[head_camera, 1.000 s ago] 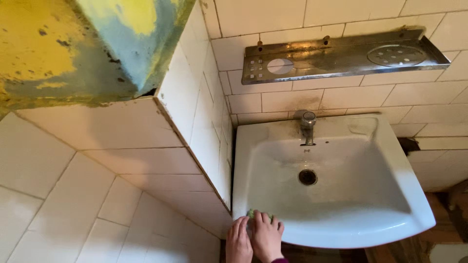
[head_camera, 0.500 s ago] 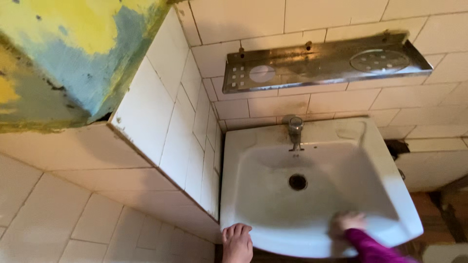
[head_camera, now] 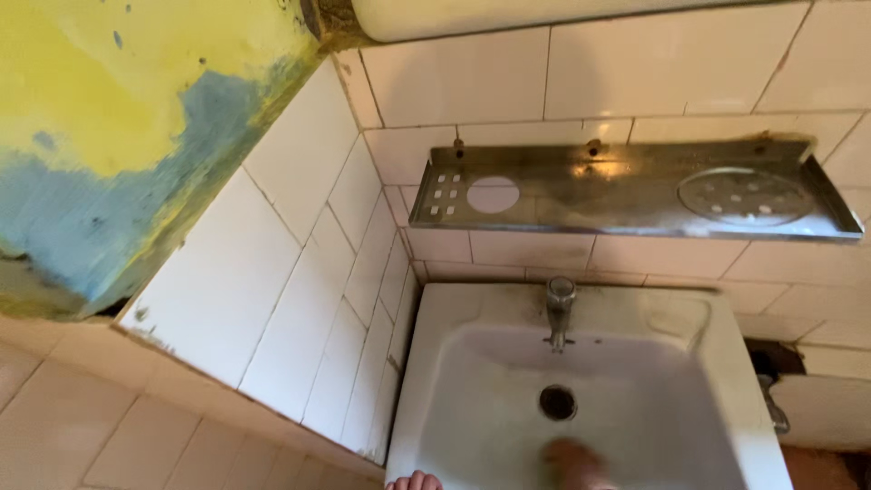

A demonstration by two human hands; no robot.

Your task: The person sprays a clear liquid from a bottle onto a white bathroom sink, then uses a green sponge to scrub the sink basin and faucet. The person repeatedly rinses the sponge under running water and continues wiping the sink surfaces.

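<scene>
A white wall-mounted sink fills the lower right, with a metal tap at the back and a dark drain in the basin. My right hand is a blur inside the basin, just in front of the drain; whatever it holds is not visible. Only the fingertips of my left hand show at the bottom edge, on the sink's front left rim.
A stained metal shelf with a round hole and a soap grid hangs on the white tiled wall above the sink. A tiled wall corner juts out on the left, with peeling yellow and blue paint above it.
The view has tilted upward, so the sink sits lower in frame. My right hand swept from the front left rim to the right, then into the basin near the drain. My left hand stayed on the rim.
</scene>
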